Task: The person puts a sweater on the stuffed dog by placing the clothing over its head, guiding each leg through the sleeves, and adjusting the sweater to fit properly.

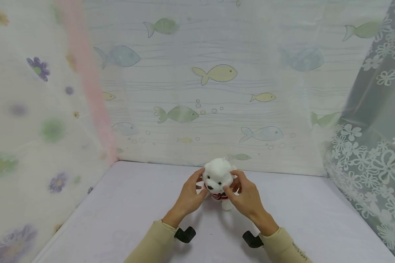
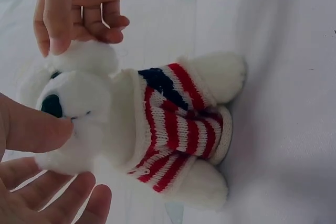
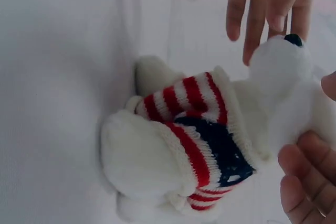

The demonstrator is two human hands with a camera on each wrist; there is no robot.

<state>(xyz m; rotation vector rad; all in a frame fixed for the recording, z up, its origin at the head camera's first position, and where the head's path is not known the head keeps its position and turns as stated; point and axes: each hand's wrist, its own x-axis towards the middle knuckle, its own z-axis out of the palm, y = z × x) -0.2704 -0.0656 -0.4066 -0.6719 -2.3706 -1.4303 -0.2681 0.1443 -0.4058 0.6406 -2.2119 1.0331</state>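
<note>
A white plush bear (image 1: 218,175) with dark eyes and a dark nose stands on the white table, facing me. It wears a knitted sweater (image 2: 178,129) in red and white stripes with a navy patch. My left hand (image 1: 191,195) holds one side of its head, thumb across the muzzle and fingers spread along the cheek. On the other side, my right hand (image 1: 247,197) holds the head too, its thumb in front and its fingers behind. The bear's white legs (image 3: 139,153) reach down to the tabletop in the right wrist view.
A white cloth covers the table (image 1: 125,212). Behind it hangs a curtain (image 1: 217,138) printed with fish. A flowered curtain (image 1: 46,146) borders the left side, and a lace curtain (image 1: 372,164) the right. Each wrist wears a black device (image 1: 185,234).
</note>
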